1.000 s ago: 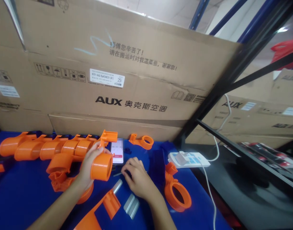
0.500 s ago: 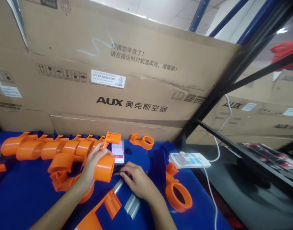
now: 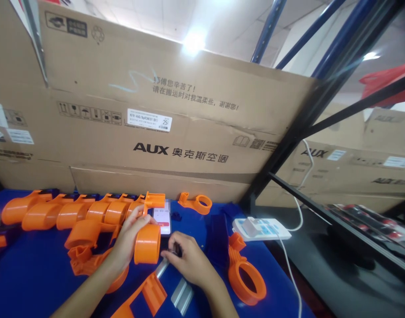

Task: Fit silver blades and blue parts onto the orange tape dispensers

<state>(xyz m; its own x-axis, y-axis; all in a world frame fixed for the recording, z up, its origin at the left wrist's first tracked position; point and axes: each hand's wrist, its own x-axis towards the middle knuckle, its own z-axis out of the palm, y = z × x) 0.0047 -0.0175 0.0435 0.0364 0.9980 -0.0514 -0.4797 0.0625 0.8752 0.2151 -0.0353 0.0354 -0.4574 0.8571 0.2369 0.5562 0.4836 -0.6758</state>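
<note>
- Forearms (image 3: 90, 282) slanting in from the bottom edge here, angled toward each other over the blue surface (image 3: 24, 278)!
- And the left hand (image 3: 125, 242), on its long diagonal up and right, shows its back to us, wrist fairly straight.
- Its fingers (image 3: 133, 219) have the orange ring part (image 3: 147, 244) in a firm grip, thumb lying across the top, between the ring and the bracket end.
- There's that part, left of centre, ring tilted with its opening facing right, bracket end poking up in front of the phone (image 3: 162, 223).
- Over to the right hand (image 3: 189, 258): forearm leaning up and left, wrist bent, knuckles raised, fingers curled tight.
- Narrow grip on this side, thumb stretched left, closed around a small dark piece (image 3: 177, 249), too blurred to name.
- Just below that thumb, a silver strip (image 3: 163, 268) runs into another orange part (image 3: 155, 293); whether the thumb touches the strip, we can't tell.
- Two silver pieces (image 3: 182, 297) lie side by side below the right hand, left of its forearm.
- Out right, a loose orange ring (image 3: 252, 282) sits well apart from the hand, the power strip (image 3: 260, 229) just behind it.
</note>
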